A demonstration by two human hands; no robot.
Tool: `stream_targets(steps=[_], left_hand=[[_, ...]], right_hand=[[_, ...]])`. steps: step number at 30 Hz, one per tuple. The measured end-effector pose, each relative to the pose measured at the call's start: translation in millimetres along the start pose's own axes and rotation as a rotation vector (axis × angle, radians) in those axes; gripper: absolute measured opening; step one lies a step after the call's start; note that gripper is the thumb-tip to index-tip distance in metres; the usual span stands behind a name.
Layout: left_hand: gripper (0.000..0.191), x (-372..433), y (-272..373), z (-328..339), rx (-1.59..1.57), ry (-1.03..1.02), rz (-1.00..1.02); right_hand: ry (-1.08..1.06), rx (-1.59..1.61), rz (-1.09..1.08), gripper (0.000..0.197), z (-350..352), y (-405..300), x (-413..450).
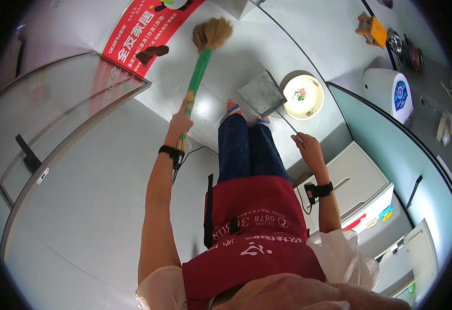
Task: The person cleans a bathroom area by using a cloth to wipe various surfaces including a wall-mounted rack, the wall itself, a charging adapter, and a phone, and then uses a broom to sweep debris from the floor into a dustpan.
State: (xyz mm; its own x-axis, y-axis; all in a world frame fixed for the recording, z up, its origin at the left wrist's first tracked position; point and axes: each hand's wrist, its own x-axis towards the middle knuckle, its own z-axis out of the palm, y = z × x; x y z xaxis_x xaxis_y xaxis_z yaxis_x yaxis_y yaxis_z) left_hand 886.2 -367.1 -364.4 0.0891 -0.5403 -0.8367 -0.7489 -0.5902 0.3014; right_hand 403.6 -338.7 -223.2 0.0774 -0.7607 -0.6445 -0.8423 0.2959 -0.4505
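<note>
My left hand (180, 122) grips the handle of a straw broom (198, 71) with green binding; its bristles point away from me, raised or resting on the light tiles, which I cannot tell. My right hand (306, 144) is closed on the thin metal handle of a grey sheet-metal dustpan (261, 93). The dustpan is just beyond my feet, close beside a cream enamel basin (303, 97) with a flower pattern. The inside of the dustpan is hidden.
A red printed mat (142, 35) with a dark brown cloth-like thing (152, 54) lies far left. A framed glass door (75, 100) stands at left. At right are a white drawer cabinet (357, 182), a white bin-like container (387, 91) and an orange stool (372, 31).
</note>
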Motion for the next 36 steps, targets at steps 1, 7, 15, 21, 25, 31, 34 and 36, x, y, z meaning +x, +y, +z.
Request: stream_targets(steps=[1,7,15,21,25,31,34,36], left_hand=[[0.109,-8,-17,15,0.013,-0.018,0.04],[0.109,-113,21,5,0.094,-0.077,0.129],[0.105,-1,144,26,0.297,0.072,0.346],[0.107,67,131,54,0.557,0.053,0.358],[0.1,8,48,33,0.727,0.017,0.312],[0.105,-125,73,-33,0.82,-0.021,0.184],[0.105,-157,106,-33,0.695,-0.048,0.131],[0.101,-142,128,-19,0.592,-0.003,0.331]], right_hand=[[0.018,0.011,-0.023,0.04,1,2,-3],[0.07,0.028,0.009,0.039,9,30,-30],[0.081,0.056,0.072,0.038,-5,47,-67],[0.14,0.134,0.134,0.039,-15,72,-97],[0.15,0.194,0.185,0.038,-24,85,-124],[0.225,0.33,0.221,0.037,-26,117,-166],[0.251,0.317,0.213,0.037,-34,127,-179],[0.256,0.34,0.23,0.038,-28,141,-186]])
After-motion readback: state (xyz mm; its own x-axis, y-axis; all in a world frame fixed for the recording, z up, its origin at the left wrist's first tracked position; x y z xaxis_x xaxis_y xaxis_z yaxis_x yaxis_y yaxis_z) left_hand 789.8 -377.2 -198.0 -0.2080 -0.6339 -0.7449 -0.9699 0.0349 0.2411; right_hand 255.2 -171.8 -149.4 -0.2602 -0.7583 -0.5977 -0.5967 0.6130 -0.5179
